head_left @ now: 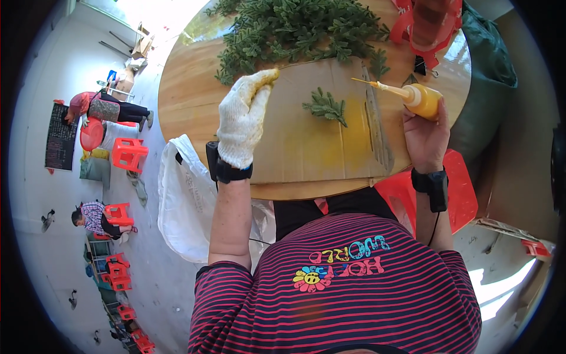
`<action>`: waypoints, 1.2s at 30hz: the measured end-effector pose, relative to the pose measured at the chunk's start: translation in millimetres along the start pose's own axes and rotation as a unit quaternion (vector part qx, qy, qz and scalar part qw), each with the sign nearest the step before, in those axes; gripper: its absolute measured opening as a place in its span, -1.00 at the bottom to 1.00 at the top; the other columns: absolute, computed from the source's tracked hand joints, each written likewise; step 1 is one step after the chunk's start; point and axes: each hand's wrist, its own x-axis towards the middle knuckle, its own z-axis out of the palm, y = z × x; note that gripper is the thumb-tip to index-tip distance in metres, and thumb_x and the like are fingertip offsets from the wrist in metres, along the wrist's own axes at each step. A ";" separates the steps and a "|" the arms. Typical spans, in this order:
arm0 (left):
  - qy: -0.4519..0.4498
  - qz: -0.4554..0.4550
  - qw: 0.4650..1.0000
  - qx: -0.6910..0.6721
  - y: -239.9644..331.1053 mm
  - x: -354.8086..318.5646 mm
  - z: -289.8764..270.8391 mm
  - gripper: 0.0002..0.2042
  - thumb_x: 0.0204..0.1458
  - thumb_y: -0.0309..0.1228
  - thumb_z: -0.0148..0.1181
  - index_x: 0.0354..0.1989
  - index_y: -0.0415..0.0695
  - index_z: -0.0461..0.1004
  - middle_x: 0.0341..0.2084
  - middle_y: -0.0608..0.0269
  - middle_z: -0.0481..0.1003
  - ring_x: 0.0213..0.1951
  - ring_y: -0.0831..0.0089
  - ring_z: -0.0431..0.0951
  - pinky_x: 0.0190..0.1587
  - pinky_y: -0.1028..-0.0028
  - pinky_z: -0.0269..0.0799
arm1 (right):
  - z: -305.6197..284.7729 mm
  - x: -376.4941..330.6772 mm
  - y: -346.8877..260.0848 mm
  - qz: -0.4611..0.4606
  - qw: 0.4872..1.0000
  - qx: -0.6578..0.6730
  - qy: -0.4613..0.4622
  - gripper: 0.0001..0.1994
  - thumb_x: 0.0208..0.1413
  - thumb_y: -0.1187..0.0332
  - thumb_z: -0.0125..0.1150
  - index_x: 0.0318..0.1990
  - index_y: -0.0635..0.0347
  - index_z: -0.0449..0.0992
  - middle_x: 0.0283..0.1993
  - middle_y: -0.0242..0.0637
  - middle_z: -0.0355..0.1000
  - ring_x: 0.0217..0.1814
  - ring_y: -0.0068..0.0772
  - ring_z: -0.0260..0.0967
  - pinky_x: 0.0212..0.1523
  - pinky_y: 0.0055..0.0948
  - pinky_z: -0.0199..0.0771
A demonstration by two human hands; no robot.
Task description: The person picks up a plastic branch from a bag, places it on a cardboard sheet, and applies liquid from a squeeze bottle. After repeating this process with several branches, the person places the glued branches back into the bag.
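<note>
My left hand (243, 115) wears a white knit glove with yellow-stained fingertips. Its fingers are pressed together over the left edge of a cardboard sheet (283, 159); what they hold, if anything, does not show. On the right, my bare right hand (424, 133) grips a yellow squeeze bottle (425, 103), tilted so that its long thin nozzle points left. A small green evergreen sprig (326, 107) lies on the cardboard between my hands, apart from the nozzle tip. Yellow stains spread over the board's right half.
A heap of green sprigs (300, 29) covers the far side of the round wooden table (188, 82). Red bags (433, 26) and a black binder clip (420, 65) sit at the far right. A white bag (183, 206) hangs left; red stools (130, 154) and two people are beyond.
</note>
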 end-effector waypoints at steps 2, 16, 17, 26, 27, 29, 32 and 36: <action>-0.011 0.072 0.997 0.023 9.7 -9.4 2.4 -0.76 -0.10 -0.61 0.13 -0.22 -0.12 0.52 -0.34 0.20 0.49 -0.25 0.32 0.48 -0.14 0.42 0.39 | -0.6 -0.4 -0.2 0.006 1.000 0.001 -0.001 -0.69 0.19 0.22 -0.04 -0.05 0.25 0.31 0.00 -0.12 0.33 -0.03 -0.28 0.30 -0.17 -0.39 0.31; -0.181 0.287 0.901 0.269 37.9 -7.3 66.0 -0.73 -0.27 -0.40 0.29 -0.29 0.04 0.54 -0.42 0.31 0.42 -0.35 0.30 0.42 -0.27 0.38 0.38 | 0.0 -0.5 -2.2 0.002 1.000 0.024 -0.012 -0.70 0.19 0.19 -0.03 -0.05 0.20 0.32 0.01 -0.17 0.34 -0.03 -0.30 0.30 -0.20 -0.41 0.31; -0.202 0.283 0.895 0.281 34.9 -5.1 67.0 -0.77 -0.23 -0.39 0.24 -0.30 0.05 0.53 -0.42 0.31 0.41 -0.36 0.30 0.42 -0.28 0.37 0.37 | 0.3 -0.7 -2.4 0.004 1.000 0.026 -0.009 -0.70 0.19 0.19 -0.03 -0.05 0.20 0.32 0.00 -0.17 0.34 -0.03 -0.31 0.30 -0.20 -0.41 0.31; -0.219 0.254 0.880 0.336 29.3 -0.2 72.9 -0.88 -0.08 -0.39 0.11 -0.34 0.02 0.50 -0.44 0.27 0.38 -0.37 0.26 0.43 -0.32 0.33 0.38 | 0.3 -1.6 -1.6 0.013 1.000 0.025 -0.008 -0.69 0.17 0.17 0.00 -0.07 0.19 0.33 -0.02 -0.18 0.35 -0.04 -0.33 0.31 -0.21 -0.43 0.33; -0.230 0.241 0.880 0.340 27.9 -0.4 72.7 -0.88 -0.08 -0.40 0.11 -0.34 0.01 0.49 -0.45 0.26 0.38 -0.37 0.26 0.43 -0.32 0.32 0.38 | 0.8 -1.2 -1.2 0.012 1.000 0.025 -0.012 -0.69 0.17 0.17 0.00 -0.07 0.19 0.33 -0.02 -0.18 0.35 -0.04 -0.33 0.31 -0.21 -0.43 0.33; -0.220 0.223 0.894 0.322 28.9 2.7 68.6 -0.86 -0.11 -0.42 0.14 -0.33 -0.01 0.48 -0.45 0.23 0.39 -0.36 0.23 0.43 -0.31 0.33 0.38 | 0.8 0.6 -1.4 0.005 0.999 0.029 -0.016 -0.70 0.17 0.17 0.00 -0.08 0.19 0.33 -0.02 -0.19 0.35 -0.05 -0.34 0.31 -0.22 -0.43 0.34; -0.198 0.186 0.920 0.284 31.8 7.4 58.7 -0.81 -0.15 -0.46 0.20 -0.31 -0.05 0.47 -0.46 0.17 0.41 -0.36 0.19 0.44 -0.29 0.34 0.39 | 1.3 -0.4 -3.1 0.000 0.999 0.035 -0.020 -0.69 0.17 0.16 0.00 -0.07 0.19 0.33 -0.02 -0.19 0.36 -0.06 -0.34 0.32 -0.22 -0.43 0.35; -0.129 0.165 0.967 0.147 20.9 3.7 43.0 -0.82 -0.12 -0.46 0.20 -0.30 -0.12 0.41 -0.47 0.21 0.42 -0.40 0.38 0.46 -0.32 0.42 0.39 | 12.3 -5.9 -0.7 0.019 0.998 0.049 -0.034 -0.65 0.17 0.14 -0.01 -0.03 0.19 0.33 -0.02 -0.19 0.36 -0.07 -0.34 0.33 -0.21 -0.44 0.38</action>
